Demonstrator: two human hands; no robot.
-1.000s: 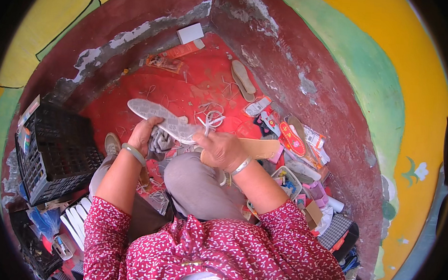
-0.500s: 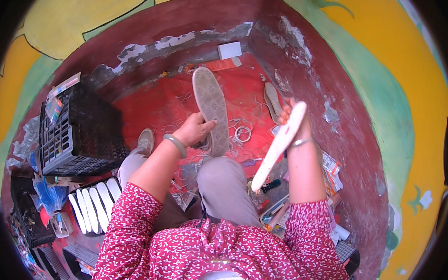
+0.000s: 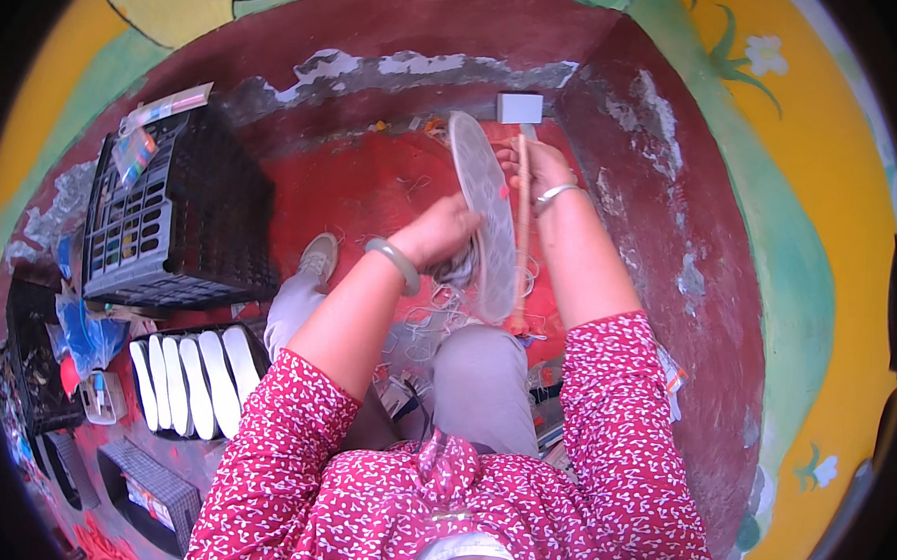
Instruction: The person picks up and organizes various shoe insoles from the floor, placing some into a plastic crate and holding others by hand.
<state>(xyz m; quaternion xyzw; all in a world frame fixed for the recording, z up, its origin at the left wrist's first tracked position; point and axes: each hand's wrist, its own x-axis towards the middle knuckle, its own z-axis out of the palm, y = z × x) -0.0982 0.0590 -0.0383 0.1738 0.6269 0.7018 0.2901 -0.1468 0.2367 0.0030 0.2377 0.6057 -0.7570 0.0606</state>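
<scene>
Black crate (image 3: pixel 226 220) and row of white soles (image 3: pixel 199 384), left of a two-handed hold.
The row lies side by side, presumably for order. Between the arms, a pale grey sole (image 3: pixel 498 257) and an edge-on tan sole (image 3: pixel 521 243) stand near-upright, apparently gripped marginally to free their faces. The left hand (image 3: pixel 439 232) closes on the former's edge; the right hand (image 3: pixel 543 167) curls round the latter's upper part, finger spread partly hidden.

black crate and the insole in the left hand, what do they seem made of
Black crate: probably hard moulded plastic with a dull sheen, judging by its regular slots. Insole: perhaps matte cloth, pale grey and faintly patterned, though motion blur leaves that open.
</scene>
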